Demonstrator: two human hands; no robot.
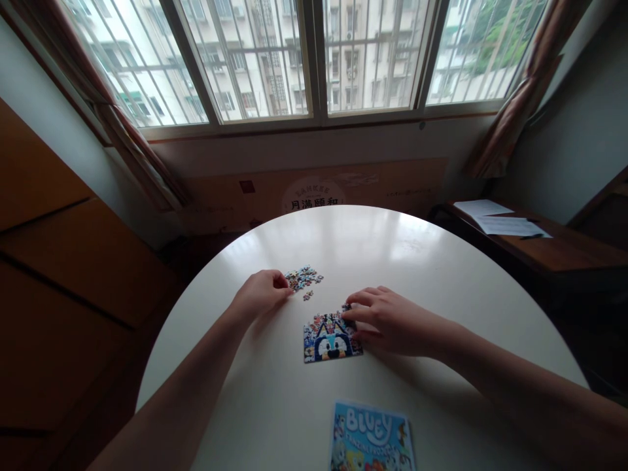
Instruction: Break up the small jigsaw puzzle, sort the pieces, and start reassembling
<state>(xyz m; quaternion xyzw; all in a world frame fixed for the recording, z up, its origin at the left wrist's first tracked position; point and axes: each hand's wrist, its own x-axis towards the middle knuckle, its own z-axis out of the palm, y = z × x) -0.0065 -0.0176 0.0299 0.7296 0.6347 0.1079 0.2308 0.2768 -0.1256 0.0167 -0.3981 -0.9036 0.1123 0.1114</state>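
A partly assembled jigsaw puzzle (pixel 330 343) lies flat on the white round table (pixel 255 405), showing a blue cartoon dog's face. Its upper edge is uneven. My right hand (pixel 387 320) rests along its right side, fingers apart, the fingertips touching the upper right corner. Farther off, a pile of loose jigsaw pieces (pixel 305 276) sits on the table. My left hand (pixel 262 293) is at the pile's left edge with fingers curled and thumb and forefinger close together; whatever is between them is hidden. A small loose piece (pixel 308 296) lies between pile and puzzle.
A blue "Bluey" picture box or booklet (pixel 370 438) lies near the table's front edge. To the right stands a brown desk (pixel 574 252) with papers (pixel 510 226) and a pen. Barred windows (pixel 363 59) and curtains are behind the table; a wooden cabinet (pixel 59 275) stands left.
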